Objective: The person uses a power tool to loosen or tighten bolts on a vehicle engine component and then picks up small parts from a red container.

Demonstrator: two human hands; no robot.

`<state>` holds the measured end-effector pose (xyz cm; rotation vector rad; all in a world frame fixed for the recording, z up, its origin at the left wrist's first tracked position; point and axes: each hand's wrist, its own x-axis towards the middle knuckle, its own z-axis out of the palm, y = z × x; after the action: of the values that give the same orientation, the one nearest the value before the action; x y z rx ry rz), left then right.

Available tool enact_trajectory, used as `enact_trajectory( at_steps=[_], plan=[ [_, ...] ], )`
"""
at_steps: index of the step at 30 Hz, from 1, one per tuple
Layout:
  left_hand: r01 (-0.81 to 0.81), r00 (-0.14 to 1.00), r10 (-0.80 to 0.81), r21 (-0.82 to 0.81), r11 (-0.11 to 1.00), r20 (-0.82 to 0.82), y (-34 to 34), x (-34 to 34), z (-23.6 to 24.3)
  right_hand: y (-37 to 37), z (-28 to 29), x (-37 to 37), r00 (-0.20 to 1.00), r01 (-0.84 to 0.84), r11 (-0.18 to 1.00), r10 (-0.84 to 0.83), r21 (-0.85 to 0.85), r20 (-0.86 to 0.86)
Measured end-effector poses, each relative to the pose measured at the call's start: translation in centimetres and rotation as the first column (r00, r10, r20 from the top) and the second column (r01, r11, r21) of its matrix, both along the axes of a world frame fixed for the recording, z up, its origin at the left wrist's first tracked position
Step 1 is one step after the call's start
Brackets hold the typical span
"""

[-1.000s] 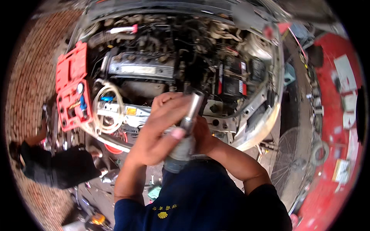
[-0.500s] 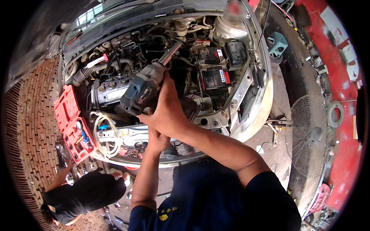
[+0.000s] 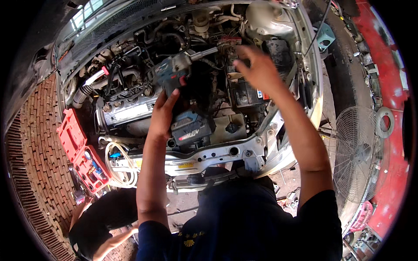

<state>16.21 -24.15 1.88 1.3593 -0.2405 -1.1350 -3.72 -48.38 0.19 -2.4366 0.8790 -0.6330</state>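
Observation:
My left hand (image 3: 161,116) is wrapped round the handle of a dark blue-grey cordless impact wrench (image 3: 172,71), holding it over the engine bay. The wrench's socket extension (image 3: 204,53) points to the upper right, and its battery pack (image 3: 191,127) sits below the handle. Off the tool, my right hand (image 3: 260,73) is raised above the black car battery (image 3: 239,93). Its thumb and fingers are apart, somewhat smeared by motion, and nothing shows in them. The engine's silver valve cover (image 3: 130,114) lies left of the wrench.
An open red tool case (image 3: 89,169) and a coiled clear hose (image 3: 130,167) rest at the front left. The silver front crossmember (image 3: 209,155) runs before me. Another person in black (image 3: 109,217) crouches at lower left. A large wire-caged fan (image 3: 359,154) stands at right.
My right hand has come off the wrench and moved right, opening. In my left hand the wrench has turned, its socket pointing more to the right. The other person has shifted right.

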Motion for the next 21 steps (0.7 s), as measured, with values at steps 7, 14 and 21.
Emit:
enact_trajectory(
  at_steps=[7, 14, 21],
  plan=[
    [0.115, 0.992, -0.119, 0.111, 0.987, 0.029, -5.0, 2.8, -3.8, -7.1, -2.3, 1.2, 0.999, -0.034, 0.999, 0.034, 0.013, -0.026],
    [0.063, 0.997, -0.056, 0.135, 0.989, -0.056, -6.8, 3.1, -6.9, -9.6, -6.7, 2.3, 0.966, -0.239, 0.966, 0.247, 0.096, -0.077],
    [0.098, 0.991, -0.091, 0.068, 0.993, -0.102, -7.7, 2.9, -7.5, -9.5, -8.0, 3.3, 0.987, -0.159, 0.942, 0.149, 0.296, 0.056]
  ],
)
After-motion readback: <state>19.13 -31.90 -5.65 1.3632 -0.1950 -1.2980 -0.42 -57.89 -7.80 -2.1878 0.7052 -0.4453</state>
